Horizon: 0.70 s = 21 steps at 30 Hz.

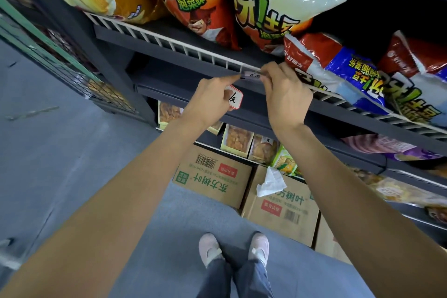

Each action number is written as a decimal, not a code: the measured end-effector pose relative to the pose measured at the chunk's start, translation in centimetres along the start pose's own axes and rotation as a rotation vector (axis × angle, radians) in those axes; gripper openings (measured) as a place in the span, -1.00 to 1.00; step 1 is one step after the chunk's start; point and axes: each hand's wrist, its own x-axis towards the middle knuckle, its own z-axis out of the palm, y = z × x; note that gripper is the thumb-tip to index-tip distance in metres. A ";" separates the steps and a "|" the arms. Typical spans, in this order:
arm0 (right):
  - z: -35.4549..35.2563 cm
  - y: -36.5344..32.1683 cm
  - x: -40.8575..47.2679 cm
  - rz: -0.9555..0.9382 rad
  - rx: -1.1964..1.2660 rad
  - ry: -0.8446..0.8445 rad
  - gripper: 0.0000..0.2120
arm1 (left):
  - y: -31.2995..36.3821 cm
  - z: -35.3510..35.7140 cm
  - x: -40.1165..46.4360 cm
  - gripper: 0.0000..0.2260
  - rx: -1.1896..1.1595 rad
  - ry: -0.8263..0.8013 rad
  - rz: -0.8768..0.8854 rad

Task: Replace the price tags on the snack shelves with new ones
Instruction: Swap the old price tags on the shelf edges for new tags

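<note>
Here, the person stands facing a dark snack shelf point(174, 51) with both arms raised to its front rail. The left hand point(212, 97) holds a red-bordered price tag point(234, 98) curled in its palm, its forefinger stretched out to the left end of a small pale tag point(251, 75) seated on the rail. The right hand point(283, 94) pinches the right end of that pale tag. Large crisp bags point(278, 0) lie on the shelf just above. Cardboard boxes point(212, 176) sit on the grey floor below, near the person's pale shoes point(210, 247).
</note>
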 end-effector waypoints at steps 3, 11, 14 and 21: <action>0.0 0.0 0.1 -0.025 -0.085 0.002 -0.83 | 0.3 -0.2 -0.1 -0.60 -0.018 0.006 0.000; 0.3 0.4 -0.2 -0.068 -0.142 -0.013 -0.82 | 0.6 -0.1 -0.1 -0.60 -0.022 0.022 -0.002; 0.3 0.6 -0.6 -0.075 -0.147 0.009 -0.83 | 0.6 -0.1 0.0 -0.61 -0.020 0.027 -0.016; 0.6 1.0 -1.1 -0.076 -0.146 0.053 -0.87 | 1.0 0.1 -0.2 -0.55 0.091 0.090 0.019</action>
